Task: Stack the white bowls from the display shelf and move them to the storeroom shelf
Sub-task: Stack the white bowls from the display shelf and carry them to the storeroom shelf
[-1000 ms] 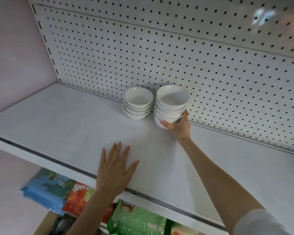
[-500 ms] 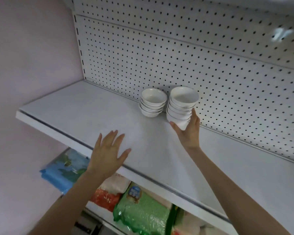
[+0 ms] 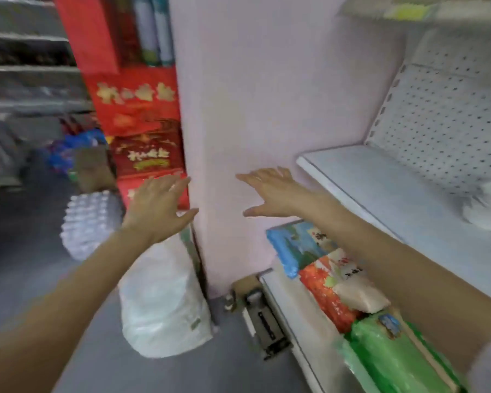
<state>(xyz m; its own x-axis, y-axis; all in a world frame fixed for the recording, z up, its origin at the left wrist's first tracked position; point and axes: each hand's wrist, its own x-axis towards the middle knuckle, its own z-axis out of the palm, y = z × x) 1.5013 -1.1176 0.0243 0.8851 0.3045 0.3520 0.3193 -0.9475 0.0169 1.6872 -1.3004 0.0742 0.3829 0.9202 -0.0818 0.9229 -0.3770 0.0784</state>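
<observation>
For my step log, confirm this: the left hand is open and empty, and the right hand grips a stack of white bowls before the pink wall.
Wrong on the right hand: the head view shows it open, fingers spread, gripping nothing before the pink wall. The left hand is open and empty, as stated.

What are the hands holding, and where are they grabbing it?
Nothing. The left hand and the right hand are both spread open in the air; the blurry white bowls sit apart on the shelf.

Bowls sit on the shelf, packets beneath it
</observation>
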